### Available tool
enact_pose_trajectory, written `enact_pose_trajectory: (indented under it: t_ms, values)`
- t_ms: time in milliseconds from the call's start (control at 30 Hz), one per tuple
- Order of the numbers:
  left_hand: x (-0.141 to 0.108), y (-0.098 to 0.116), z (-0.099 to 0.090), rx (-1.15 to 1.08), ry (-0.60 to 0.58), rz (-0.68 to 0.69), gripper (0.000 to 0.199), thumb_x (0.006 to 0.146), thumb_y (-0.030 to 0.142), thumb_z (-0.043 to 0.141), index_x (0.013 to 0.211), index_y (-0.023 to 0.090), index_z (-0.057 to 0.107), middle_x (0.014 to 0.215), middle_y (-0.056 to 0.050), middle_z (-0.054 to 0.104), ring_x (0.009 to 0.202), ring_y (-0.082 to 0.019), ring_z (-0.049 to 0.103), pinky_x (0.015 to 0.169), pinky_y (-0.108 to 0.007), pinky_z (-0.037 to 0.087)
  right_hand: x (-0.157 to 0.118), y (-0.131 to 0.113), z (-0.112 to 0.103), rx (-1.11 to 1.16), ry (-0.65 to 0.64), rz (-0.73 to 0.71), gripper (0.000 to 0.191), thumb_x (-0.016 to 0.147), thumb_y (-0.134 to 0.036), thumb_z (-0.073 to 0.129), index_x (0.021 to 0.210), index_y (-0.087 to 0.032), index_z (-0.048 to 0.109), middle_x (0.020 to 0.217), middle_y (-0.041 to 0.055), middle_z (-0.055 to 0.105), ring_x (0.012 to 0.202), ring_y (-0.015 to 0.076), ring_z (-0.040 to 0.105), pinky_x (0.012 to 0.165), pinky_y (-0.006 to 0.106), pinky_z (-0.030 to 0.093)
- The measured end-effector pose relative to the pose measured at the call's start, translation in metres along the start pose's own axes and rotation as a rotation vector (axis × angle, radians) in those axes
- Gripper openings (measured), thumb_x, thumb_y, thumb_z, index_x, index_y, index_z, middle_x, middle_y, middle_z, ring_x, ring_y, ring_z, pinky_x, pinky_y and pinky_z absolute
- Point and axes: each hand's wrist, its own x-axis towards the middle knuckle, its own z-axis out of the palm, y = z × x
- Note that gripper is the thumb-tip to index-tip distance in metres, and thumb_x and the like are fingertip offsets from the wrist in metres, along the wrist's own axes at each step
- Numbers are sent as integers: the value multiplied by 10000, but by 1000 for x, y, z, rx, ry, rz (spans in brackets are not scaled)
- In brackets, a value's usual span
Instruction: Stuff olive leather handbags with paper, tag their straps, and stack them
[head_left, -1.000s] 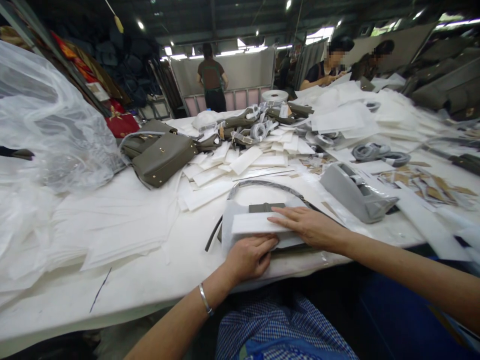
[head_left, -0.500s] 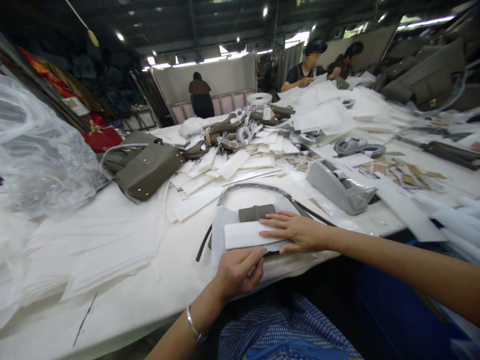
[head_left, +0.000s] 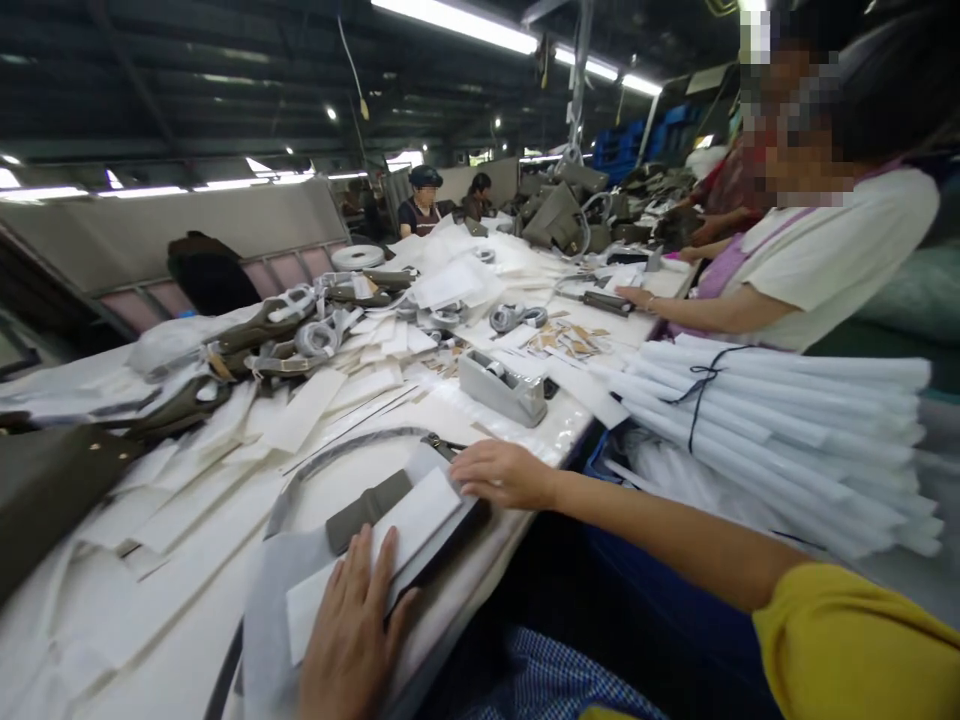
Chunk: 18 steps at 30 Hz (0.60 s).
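My left hand (head_left: 349, 625) lies with its fingers spread on a white foam strip (head_left: 420, 515), holding nothing. Under the strip is a dark olive handbag (head_left: 431, 570), partly covered by a pale grey wrapping sheet (head_left: 274, 580). An olive flap or strap piece (head_left: 367, 510) shows beside the strip. The bag's handle (head_left: 341, 437), wrapped in grey film, arches on the far side. My right hand (head_left: 502, 475) is at the bag's right end, near the strip's tip, fingers extended and close together. I see nothing in it. Beyond it stands a grey tape dispenser (head_left: 499, 390).
White foam sheets (head_left: 225, 500) spread across the left of the table. Another olive bag (head_left: 52, 500) is at the left edge. A tied bundle of white rolls (head_left: 787, 430) lies to the right. A co-worker (head_left: 787, 260) stands at the table's right side.
The view has swung right, bringing the co-worker and the bundled rolls in. My left hand has gone from pinched fingers at the strip's edge to flat on it. My right hand has shifted to the bag's right end.
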Motion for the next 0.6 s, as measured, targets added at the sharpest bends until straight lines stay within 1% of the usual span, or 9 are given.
enact_pose_trajectory:
  t_ms: [67, 100, 200, 267, 300, 367, 467, 533, 600]
  values:
    - [0, 0, 0, 15, -5, 1, 674, 995, 472, 404, 1578, 215, 183, 1595, -183, 309, 1395, -357, 432, 1098, -539, 429, -32, 22, -39, -204, 104, 325, 236, 986, -293, 514, 1109, -240, 708, 1133, 47, 741, 1094, 172, 663, 985, 338, 514]
    - [0, -1, 0, 20, -2, 3, 676, 995, 465, 405, 1579, 214, 175, 1591, -187, 315, 1390, -360, 438, 1090, -541, 437, -50, 35, -60, -363, 86, 508, 256, 993, -309, 488, 1121, -261, 705, 1146, 32, 735, 1105, 177, 656, 987, 342, 514]
    - [-1, -5, 5, 28, 11, 21, 694, 987, 446, 423, 1584, 232, 141, 1582, -187, 334, 1368, -367, 465, 1064, -546, 463, -104, 69, -121, -556, 81, 768, 336, 986, -274, 441, 1204, -164, 671, 1241, 131, 685, 1187, 258, 598, 1032, 427, 472]
    - [0, -7, 7, 23, 14, 35, 713, 978, 443, 442, 1586, 249, 124, 1581, -181, 339, 1353, -373, 481, 1047, -549, 477, -135, 84, -152, -656, 37, 913, 358, 966, -243, 433, 1209, -117, 664, 1242, 195, 669, 1194, 314, 573, 1015, 496, 457]
    - [0, -8, 8, 21, 14, 38, 721, 974, 442, 449, 1586, 254, 119, 1582, -180, 337, 1349, -376, 485, 1041, -551, 482, -147, 88, -163, -696, 4, 984, 352, 951, -233, 443, 1186, -105, 672, 1197, 220, 681, 1174, 340, 576, 988, 527, 457]
    - [0, -9, 9, 21, 20, 42, 736, 966, 444, 461, 1587, 256, 114, 1585, -180, 332, 1342, -384, 492, 1029, -553, 492, -163, 95, -176, -748, -65, 1102, 313, 921, -224, 484, 1111, -97, 697, 1058, 248, 712, 1106, 374, 599, 925, 565, 460]
    - [-1, -12, 11, 29, 42, 50, 751, 955, 447, 472, 1587, 256, 114, 1581, -181, 340, 1330, -387, 504, 1007, -545, 512, -165, 101, -182, -770, -121, 1186, 256, 884, -239, 551, 1019, -98, 717, 912, 246, 724, 1015, 383, 634, 880, 564, 459]
    - [-3, -17, 16, 24, 41, 59, 761, 946, 437, 482, 1587, 263, 110, 1577, -174, 353, 1325, -384, 512, 999, -537, 521, -155, 102, -185, -776, -94, 1179, 272, 892, -259, 551, 1054, -107, 708, 955, 236, 727, 1015, 374, 640, 896, 547, 455]
    - [-5, -25, 24, 11, 38, 87, 765, 943, 399, 480, 1588, 283, 86, 1575, -162, 361, 1313, -384, 524, 982, -535, 531, -138, 97, -188, -786, -18, 1136, 338, 931, -292, 512, 1186, -125, 658, 1082, 212, 716, 1072, 349, 630, 951, 511, 443]
